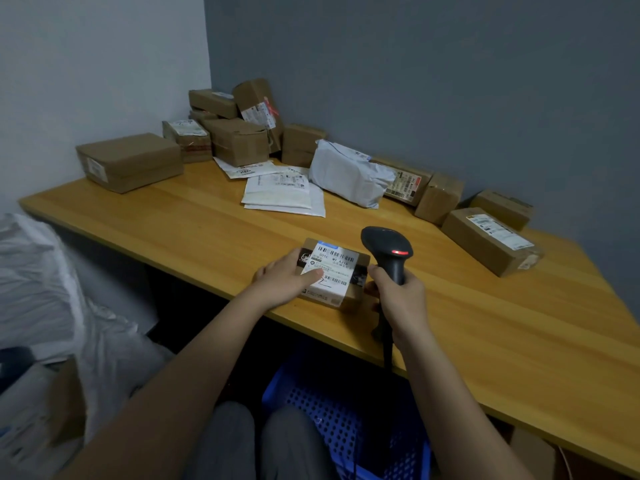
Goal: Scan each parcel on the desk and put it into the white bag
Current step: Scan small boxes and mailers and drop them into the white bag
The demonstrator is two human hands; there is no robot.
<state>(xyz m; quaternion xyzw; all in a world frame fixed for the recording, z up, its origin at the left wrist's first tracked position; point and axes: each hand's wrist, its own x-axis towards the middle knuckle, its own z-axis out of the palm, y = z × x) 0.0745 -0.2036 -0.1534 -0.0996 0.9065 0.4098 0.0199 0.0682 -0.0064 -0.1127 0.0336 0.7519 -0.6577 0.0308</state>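
Observation:
A small cardboard parcel (341, 271) with a white barcode label lies near the front edge of the wooden desk (194, 216). My left hand (289, 277) grips its left side, thumb lying on the label. My right hand (398, 296) grips the handle of a black barcode scanner (389, 249), whose head hangs just right of the parcel and shows a red light. Its cable hangs down past the desk edge. The white bag (52, 299) stands open on the floor to my left, with parcels inside.
Several cardboard boxes are piled in the back corner (239, 133), with a larger box (130, 162) to their left. White mailers (284, 192) and a grey poly bag (349, 176) lie mid-desk. More boxes (490, 239) line the right wall. A blue crate (339, 420) sits under the desk.

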